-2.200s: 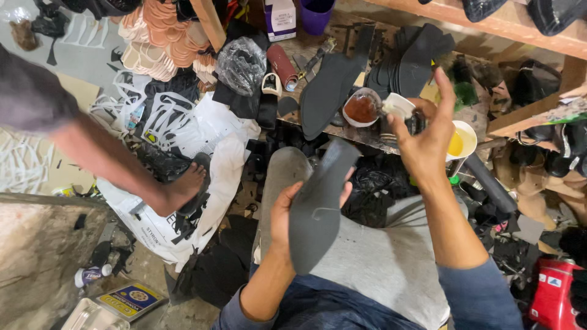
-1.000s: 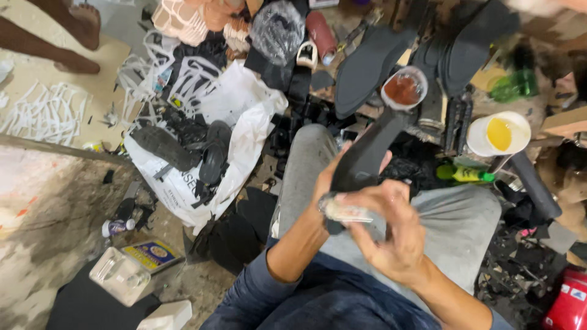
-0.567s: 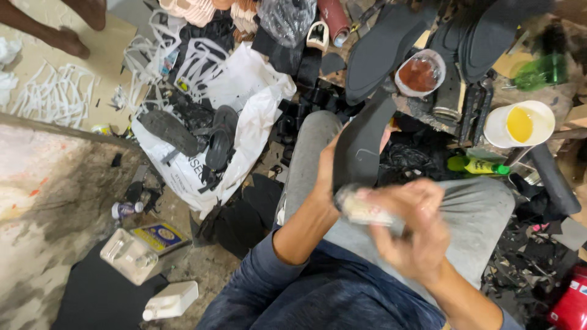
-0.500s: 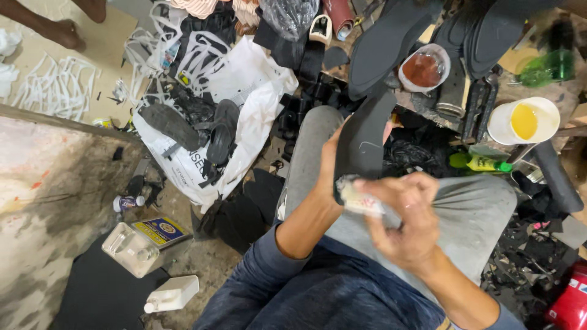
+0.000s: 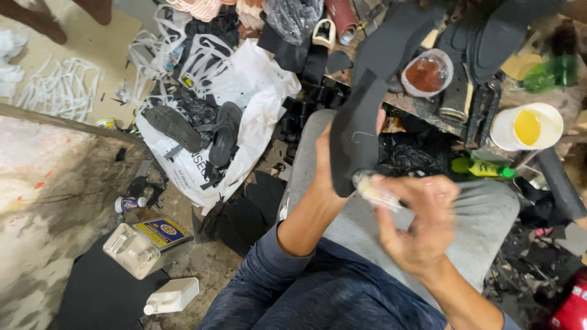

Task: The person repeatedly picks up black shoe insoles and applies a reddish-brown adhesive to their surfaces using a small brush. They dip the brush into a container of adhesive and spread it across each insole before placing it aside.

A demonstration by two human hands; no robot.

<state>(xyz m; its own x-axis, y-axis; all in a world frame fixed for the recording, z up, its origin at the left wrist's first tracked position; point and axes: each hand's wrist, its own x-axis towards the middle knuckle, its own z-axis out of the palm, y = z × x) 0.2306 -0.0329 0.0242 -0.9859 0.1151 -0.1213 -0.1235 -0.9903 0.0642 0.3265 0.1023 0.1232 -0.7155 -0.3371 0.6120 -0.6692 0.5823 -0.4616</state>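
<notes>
scene: cluttered workshop floor, white plastic bag [image 5: 244, 98] strewn with dark soles | work: black sole [image 5: 356, 131] upright over the lap | left hand [image 5: 326, 153] fingers closed round its back edge | right hand [image 5: 422, 223] fingers pinched on small pale brush [image 5: 376, 190] touching sole's lower end | progress: coating looks barely begun, yellow glue cup [image 5: 527, 126] still full

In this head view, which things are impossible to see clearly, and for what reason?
- Left hand: mostly hidden behind the black sole it holds.
- Pale brush in the right hand: blurred, and the fingers cover one end, so its exact kind is unclear.
- Red object: cut off by the bottom-right corner.
- Another person's limbs: cut off by the top edge.
- White bucket: only its yellow contents show, not what they are.
</notes>
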